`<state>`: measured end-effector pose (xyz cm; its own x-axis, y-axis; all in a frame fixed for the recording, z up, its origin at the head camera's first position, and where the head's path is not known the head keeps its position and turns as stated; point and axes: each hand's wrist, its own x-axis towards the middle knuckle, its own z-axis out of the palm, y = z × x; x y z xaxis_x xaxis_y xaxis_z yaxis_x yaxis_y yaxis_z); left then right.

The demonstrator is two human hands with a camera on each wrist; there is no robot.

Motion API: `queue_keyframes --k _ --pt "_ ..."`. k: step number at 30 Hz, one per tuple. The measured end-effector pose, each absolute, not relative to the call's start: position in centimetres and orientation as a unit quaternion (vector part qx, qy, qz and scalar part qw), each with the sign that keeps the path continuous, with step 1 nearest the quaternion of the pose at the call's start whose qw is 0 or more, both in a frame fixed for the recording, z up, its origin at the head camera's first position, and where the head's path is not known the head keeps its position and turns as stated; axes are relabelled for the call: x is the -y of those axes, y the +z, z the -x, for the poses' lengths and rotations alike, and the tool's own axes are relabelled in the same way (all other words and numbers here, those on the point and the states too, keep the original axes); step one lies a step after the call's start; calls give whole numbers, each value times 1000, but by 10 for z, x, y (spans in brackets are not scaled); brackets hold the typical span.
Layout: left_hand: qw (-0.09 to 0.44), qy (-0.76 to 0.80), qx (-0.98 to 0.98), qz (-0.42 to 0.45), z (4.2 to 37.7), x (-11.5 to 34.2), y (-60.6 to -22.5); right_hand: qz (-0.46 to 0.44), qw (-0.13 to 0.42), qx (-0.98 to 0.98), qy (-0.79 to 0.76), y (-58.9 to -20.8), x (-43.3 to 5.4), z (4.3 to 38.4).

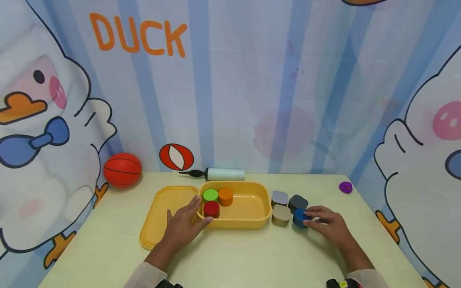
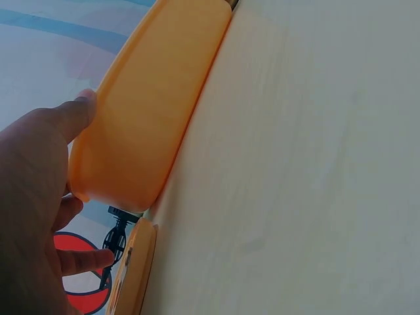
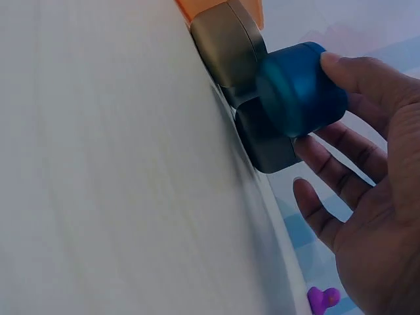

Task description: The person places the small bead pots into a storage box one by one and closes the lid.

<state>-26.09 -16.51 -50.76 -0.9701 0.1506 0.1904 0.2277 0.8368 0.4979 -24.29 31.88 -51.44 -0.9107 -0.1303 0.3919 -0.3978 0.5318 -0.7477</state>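
My left hand (image 1: 181, 226) rests spread at the left end of a yellow plastic box (image 1: 250, 204), thumb at its front rim and fingertips along its left rim. Inside the box, at its left end, stand a green round tin (image 1: 210, 195), an orange round tin (image 1: 225, 197) and a red round tin (image 1: 211, 209). To the right of the box, my right hand (image 1: 333, 228) pinches a blue round tin (image 3: 303, 88) between thumb and fingers, raised above the table in the right wrist view. Close beside it are a beige tin (image 1: 281, 215), a dark grey tin (image 1: 298, 202) and a light grey tin (image 1: 279, 198).
A yellow lid (image 1: 153, 232) lies left of the box, partly under my left hand. Behind the box lies a pale hand pump (image 1: 226, 174). A red ball (image 1: 123, 170) sits at the back left, a small purple object (image 1: 346, 187) at the back right.
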Motion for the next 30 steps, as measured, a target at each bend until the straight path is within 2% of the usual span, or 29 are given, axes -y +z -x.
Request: queue_keyframes --k 11,30 --pt "72 -263 957 99 258 164 -502 -190 213 865 413 -492 -310 246" --pt "66 -266 956 102 257 165 -502 -215 233 827 465 -471 -263 262"
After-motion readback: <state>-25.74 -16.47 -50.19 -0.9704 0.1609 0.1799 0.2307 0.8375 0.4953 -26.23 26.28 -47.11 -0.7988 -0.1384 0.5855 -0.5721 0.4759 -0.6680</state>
